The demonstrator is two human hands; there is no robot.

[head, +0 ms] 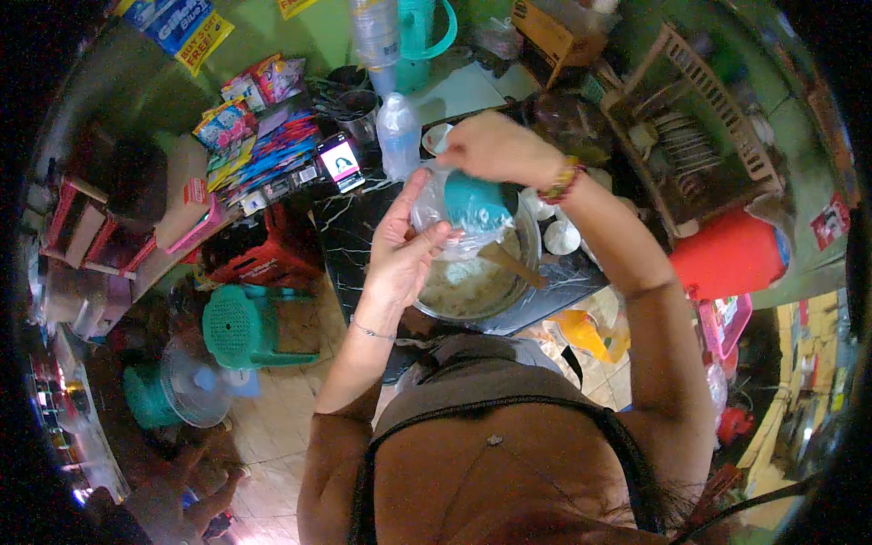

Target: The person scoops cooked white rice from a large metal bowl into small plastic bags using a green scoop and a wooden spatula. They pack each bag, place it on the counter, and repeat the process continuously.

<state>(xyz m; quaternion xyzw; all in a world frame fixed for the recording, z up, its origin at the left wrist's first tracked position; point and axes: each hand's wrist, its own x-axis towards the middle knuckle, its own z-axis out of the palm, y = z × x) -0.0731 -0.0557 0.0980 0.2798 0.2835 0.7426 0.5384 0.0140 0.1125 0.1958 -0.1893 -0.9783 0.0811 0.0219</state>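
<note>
My left hand (402,255) holds a clear plastic bag (426,204) between thumb and fingers. A teal cup-like container (473,201) shows at the bag, partly covered by the film; whether it sits inside is unclear. My right hand (494,146) is bent over the top of the bag, blurred. Its fingertips are close together beside a small pale round thing (436,139), and their grip is hidden. Below both hands stands a large metal bowl (535,235) with a pale, lumpy mixture (463,289). A flat wooden utensil (514,266) leans in it.
White plastic-wrapped bundles (562,236) lie right of the bowl on the black marbled tabletop (347,238). Behind stand a lit phone (340,163), a wrapped clear stack (398,136) and a teal pitcher (415,41). A green stool (238,327) and a fan (197,388) are at left.
</note>
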